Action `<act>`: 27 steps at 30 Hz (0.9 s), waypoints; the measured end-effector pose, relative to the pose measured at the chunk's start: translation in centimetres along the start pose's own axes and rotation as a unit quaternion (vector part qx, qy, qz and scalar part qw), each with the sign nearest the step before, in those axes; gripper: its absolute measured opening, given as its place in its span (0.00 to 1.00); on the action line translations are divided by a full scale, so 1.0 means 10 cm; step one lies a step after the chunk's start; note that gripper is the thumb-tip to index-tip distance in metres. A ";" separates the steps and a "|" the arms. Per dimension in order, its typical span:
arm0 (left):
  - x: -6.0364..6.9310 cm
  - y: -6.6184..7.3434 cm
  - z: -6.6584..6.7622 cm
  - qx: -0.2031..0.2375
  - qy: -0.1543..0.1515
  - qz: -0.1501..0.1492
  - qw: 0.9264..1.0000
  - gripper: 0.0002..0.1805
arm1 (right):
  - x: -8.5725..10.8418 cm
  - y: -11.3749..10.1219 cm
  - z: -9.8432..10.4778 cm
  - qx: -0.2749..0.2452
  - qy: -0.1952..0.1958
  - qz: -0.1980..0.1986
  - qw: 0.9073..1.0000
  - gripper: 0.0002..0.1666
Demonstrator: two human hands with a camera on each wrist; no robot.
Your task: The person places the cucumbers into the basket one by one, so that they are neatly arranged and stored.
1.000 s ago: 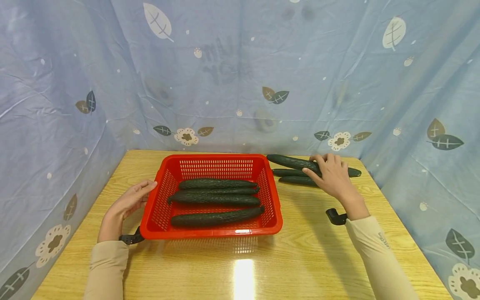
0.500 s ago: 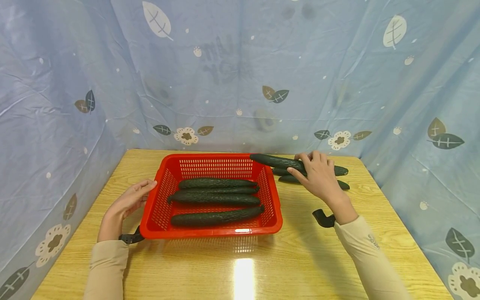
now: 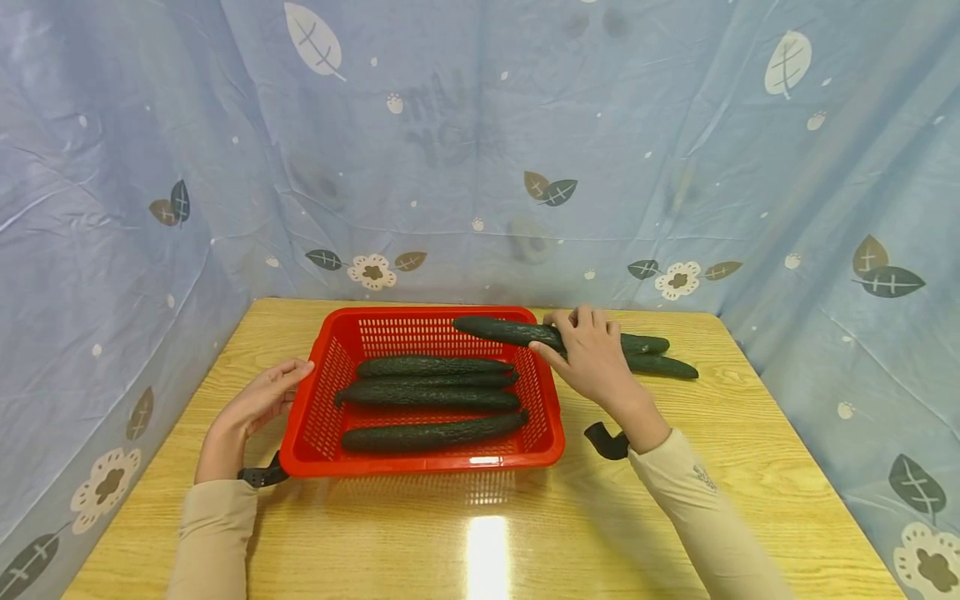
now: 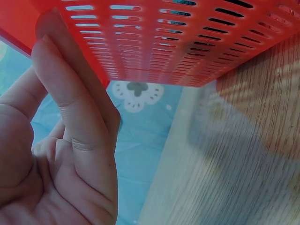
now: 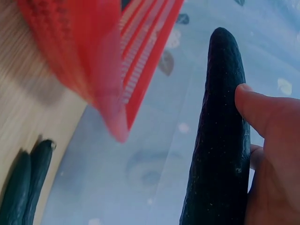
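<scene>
Gripped in my right hand (image 3: 596, 358) is a long dark green cucumber (image 3: 502, 331), its left end over the back right corner of the red plastic basket (image 3: 420, 467). The right wrist view shows the thumb (image 5: 255, 105) along one side of this cucumber (image 5: 218, 131), with the other fingers mostly hidden. At the basket's left side, my left hand (image 3: 262, 396) pinches the rim between thumb and fingers. Several cucumbers (image 3: 431, 397) lie lengthwise inside the basket. To its right, more cucumbers (image 3: 663, 367) rest on the table, partly hidden by my right hand.
The wooden table (image 3: 375, 542) carries the basket and meets a blue patterned curtain (image 3: 480, 150) at the back and sides. A black strap (image 3: 264, 475) is at the left wrist, and a black wrist mount (image 3: 609, 442) at the right.
My right hand has moved left with the cucumber, bringing its left end from beside the basket to over it. The left hand and basket have stayed put.
</scene>
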State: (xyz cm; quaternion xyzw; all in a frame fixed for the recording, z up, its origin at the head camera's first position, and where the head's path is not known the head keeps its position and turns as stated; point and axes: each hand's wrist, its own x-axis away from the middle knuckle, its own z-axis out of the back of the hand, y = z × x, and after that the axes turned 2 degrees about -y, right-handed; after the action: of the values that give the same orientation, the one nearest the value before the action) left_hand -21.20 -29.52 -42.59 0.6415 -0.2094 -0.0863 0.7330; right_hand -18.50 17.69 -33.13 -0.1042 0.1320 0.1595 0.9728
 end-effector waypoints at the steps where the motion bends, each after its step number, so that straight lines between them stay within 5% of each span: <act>1: 0.00 0.00 0.00 0.001 -0.001 -0.001 1.000 0.12 | -0.01 -0.04 -0.01 0.001 -0.004 0.001 1.000 0.26; 27: 0.01 0.01 -0.01 0.016 -0.002 0.001 1.000 0.12 | -0.44 -0.75 -0.30 0.007 -0.171 0.056 0.984 0.30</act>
State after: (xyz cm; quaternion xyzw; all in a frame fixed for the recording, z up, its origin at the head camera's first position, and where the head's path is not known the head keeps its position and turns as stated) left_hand -21.12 -29.42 -42.48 0.6526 -0.2123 -0.0838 0.7225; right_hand -20.67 8.80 -33.44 -0.0611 -0.0300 0.2283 0.9712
